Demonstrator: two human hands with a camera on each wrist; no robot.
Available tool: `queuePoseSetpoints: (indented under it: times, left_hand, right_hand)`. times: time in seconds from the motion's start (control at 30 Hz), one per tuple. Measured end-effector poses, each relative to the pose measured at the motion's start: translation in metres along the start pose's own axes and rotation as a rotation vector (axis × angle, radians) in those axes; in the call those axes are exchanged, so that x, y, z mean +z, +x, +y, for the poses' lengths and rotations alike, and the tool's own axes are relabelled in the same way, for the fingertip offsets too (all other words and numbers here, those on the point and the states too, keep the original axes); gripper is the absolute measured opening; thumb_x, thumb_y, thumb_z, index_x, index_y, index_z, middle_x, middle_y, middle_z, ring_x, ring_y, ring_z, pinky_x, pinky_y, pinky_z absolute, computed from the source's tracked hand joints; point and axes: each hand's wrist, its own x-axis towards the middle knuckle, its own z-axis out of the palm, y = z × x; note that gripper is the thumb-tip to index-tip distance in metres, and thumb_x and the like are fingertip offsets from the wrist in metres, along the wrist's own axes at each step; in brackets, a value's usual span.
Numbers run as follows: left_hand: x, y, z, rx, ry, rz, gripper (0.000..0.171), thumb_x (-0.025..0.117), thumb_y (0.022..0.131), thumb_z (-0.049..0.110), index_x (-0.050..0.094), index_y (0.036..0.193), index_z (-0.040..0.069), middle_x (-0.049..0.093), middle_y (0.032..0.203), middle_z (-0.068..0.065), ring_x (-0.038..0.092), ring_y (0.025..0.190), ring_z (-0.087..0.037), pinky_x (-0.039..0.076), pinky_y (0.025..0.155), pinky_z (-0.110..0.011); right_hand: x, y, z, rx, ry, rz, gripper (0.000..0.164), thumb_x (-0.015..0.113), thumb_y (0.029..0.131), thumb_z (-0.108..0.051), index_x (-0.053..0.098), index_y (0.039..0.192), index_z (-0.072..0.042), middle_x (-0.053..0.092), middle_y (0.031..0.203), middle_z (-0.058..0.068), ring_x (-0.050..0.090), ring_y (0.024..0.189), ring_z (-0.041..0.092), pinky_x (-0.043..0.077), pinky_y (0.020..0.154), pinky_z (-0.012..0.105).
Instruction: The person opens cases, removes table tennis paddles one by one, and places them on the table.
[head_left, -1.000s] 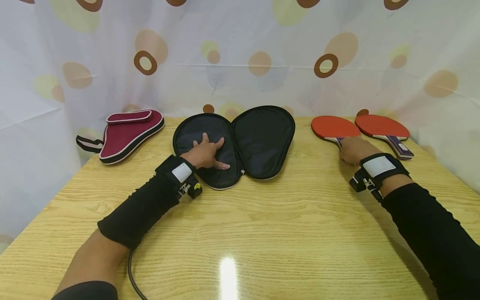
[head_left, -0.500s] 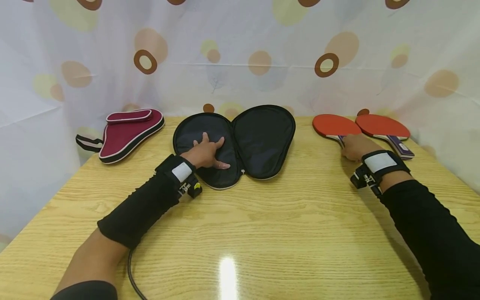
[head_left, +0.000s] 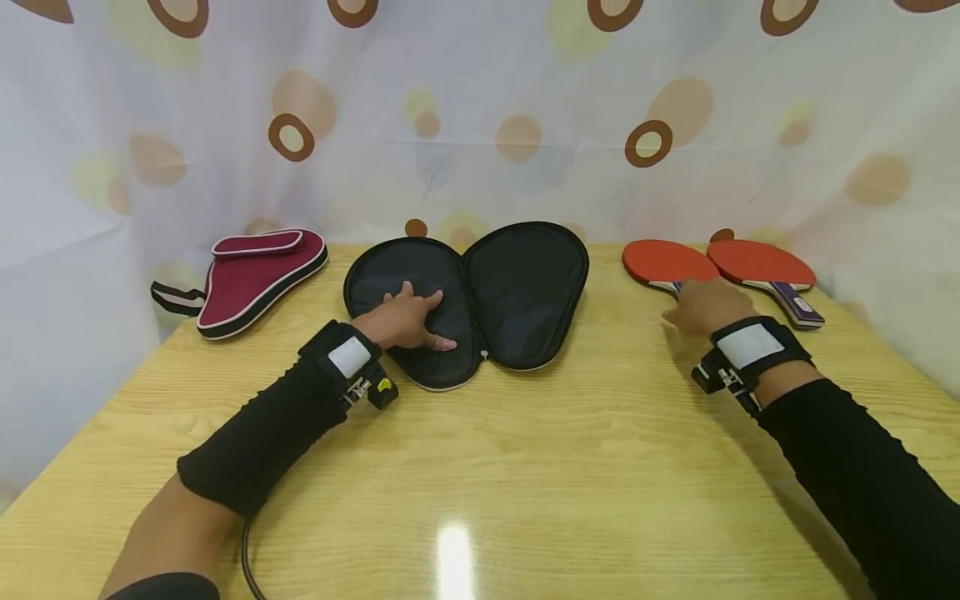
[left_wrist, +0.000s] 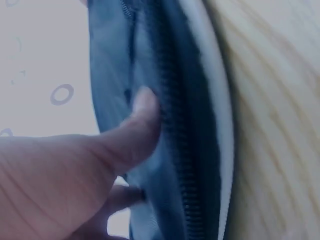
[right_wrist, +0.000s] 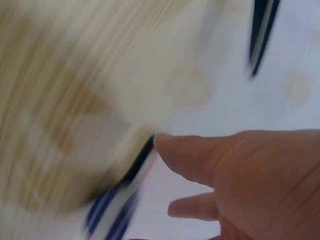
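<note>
A black zippered paddle case [head_left: 528,292] lies unfolded on the table, both dark inner halves facing up. My left hand [head_left: 401,321] rests on its left half with the fingers spread. In the left wrist view the thumb [left_wrist: 132,132] lies just inside the zipper [left_wrist: 175,135]. At the right, my right hand [head_left: 708,310] is over the handle of a red table tennis paddle [head_left: 667,260]. The thumb [right_wrist: 187,155] stands out straight beside the blurred paddle handle [right_wrist: 112,215], which does not lie between thumb and finger. The other fingertips are hidden. A second red paddle [head_left: 761,262] lies farther right.
A maroon paddle case [head_left: 258,283] with a small pocket and a wrist strap lies at the back left. The wooden table [head_left: 570,467] meets a patterned curtain [head_left: 465,100] at the back. A cable [head_left: 247,554] hangs beneath the left forearm.
The whole head view has shifted slightly down. My right thumb, earlier tucked by the paddle handle, now sticks out to the left. The left hand has slid slightly left on the case.
</note>
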Motion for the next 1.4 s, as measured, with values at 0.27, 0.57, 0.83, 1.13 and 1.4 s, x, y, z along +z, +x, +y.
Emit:
queuePoseSetpoints:
  times: [0.27, 0.57, 0.83, 1.13, 1.4]
  left_hand:
    - [-0.007, -0.011, -0.014, -0.108, -0.157, 0.17, 0.094, 0.061, 0.099, 0.047, 0.006, 0.162, 0.003, -0.007, 0.161, -0.037, 0.0, 0.144, -0.063, 0.02, 0.112, -0.07]
    - [-0.021, -0.01, -0.023, -0.191, -0.406, 0.249, 0.089, 0.055, 0.103, 0.036, -0.004, 0.16, 0.002, -0.014, 0.159, -0.034, 0.01, 0.144, -0.06, 0.028, 0.112, -0.066]
    - [-0.042, -0.018, -0.002, -0.072, -0.524, 0.403, 0.086, 0.058, 0.099, 0.012, -0.002, 0.161, 0.005, -0.008, 0.159, -0.032, 0.04, 0.131, -0.048, 0.045, 0.101, -0.049]
    - [-0.023, -0.032, 0.051, 0.241, -0.558, 0.526, 0.074, 0.053, 0.094, -0.004, 0.021, 0.16, 0.007, 0.019, 0.148, -0.026, 0.042, 0.096, -0.034, 0.034, 0.071, -0.036]
    - [-0.005, -0.023, 0.097, 0.418, -0.367, 0.434, 0.066, 0.051, 0.095, -0.007, 0.032, 0.157, 0.005, 0.027, 0.117, -0.017, 0.027, 0.093, -0.028, 0.026, 0.072, -0.032]
  right_hand:
    - [-0.014, -0.012, -0.084, -0.135, 0.002, 0.111, 0.062, 0.055, 0.101, -0.018, 0.031, 0.148, 0.013, 0.036, 0.132, 0.047, 0.042, 0.116, 0.061, 0.043, 0.092, 0.066]
    - [0.009, -0.005, -0.122, -0.433, 0.022, 0.033, 0.051, 0.05, 0.092, 0.01, 0.045, 0.143, 0.011, 0.035, 0.138, 0.047, 0.063, 0.096, 0.043, 0.052, 0.077, 0.043]
    - [0.025, -0.002, -0.123, -0.531, 0.007, 0.088, 0.038, 0.053, 0.093, 0.009, 0.061, 0.13, 0.011, 0.061, 0.119, 0.031, 0.058, 0.111, 0.043, 0.052, 0.093, 0.05]
    - [0.03, -0.003, -0.122, -0.614, 0.007, 0.138, 0.036, 0.059, 0.092, 0.01, 0.066, 0.127, 0.008, 0.066, 0.11, 0.024, 0.062, 0.101, 0.038, 0.053, 0.088, 0.048]
    - [0.033, -0.004, -0.128, -0.676, 0.096, 0.1, 0.025, 0.066, 0.087, 0.007, 0.072, 0.111, 0.003, 0.07, 0.097, 0.013, 0.061, 0.084, 0.025, 0.05, 0.079, 0.044]
